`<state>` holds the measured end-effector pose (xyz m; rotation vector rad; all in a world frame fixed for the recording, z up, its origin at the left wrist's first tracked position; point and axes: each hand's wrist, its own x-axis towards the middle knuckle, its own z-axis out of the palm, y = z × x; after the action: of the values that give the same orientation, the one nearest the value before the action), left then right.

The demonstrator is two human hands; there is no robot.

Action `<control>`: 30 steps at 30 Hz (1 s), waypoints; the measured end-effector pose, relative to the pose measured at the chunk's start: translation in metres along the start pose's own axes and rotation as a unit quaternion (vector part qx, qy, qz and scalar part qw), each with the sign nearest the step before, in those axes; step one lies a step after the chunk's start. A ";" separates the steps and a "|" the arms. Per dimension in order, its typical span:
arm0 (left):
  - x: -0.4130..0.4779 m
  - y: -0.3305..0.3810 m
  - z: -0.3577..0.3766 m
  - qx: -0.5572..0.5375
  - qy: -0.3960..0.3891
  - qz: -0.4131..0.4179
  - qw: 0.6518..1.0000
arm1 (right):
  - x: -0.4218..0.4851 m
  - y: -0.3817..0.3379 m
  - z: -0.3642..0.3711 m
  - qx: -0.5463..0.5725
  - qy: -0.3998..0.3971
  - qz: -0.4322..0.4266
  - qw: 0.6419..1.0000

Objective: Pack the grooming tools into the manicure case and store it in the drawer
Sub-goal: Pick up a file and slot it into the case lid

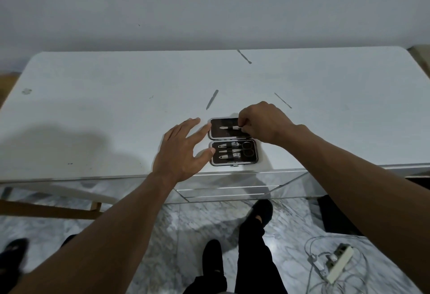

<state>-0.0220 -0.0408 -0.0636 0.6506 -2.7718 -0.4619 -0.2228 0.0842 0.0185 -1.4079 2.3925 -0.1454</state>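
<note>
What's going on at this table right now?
A person is packing an open manicure case on the white table. The right hand pinches a slim metal tool in the case's upper half, while the left hand rests open against its left edge. Scissors and clippers sit in the lower half. Three loose tools lie farther back.

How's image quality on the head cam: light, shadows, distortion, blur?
Head view: dim, even light, no glare; a soft shadow lies on the white tabletop beside the left hand; wide-angle distortion bows the table's edges; the manicure case is fairly sharp, but the silver tool pinched by the right hand is small and soft.
</note>
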 end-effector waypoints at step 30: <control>0.000 0.000 0.000 -0.012 0.010 0.001 1.000 | 0.013 -0.009 0.004 0.047 -0.013 0.012 0.999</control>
<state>-0.0217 -0.0407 -0.0640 0.6441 -2.7434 -0.4848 -0.2199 0.0695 0.0142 -1.3302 2.3485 -0.2290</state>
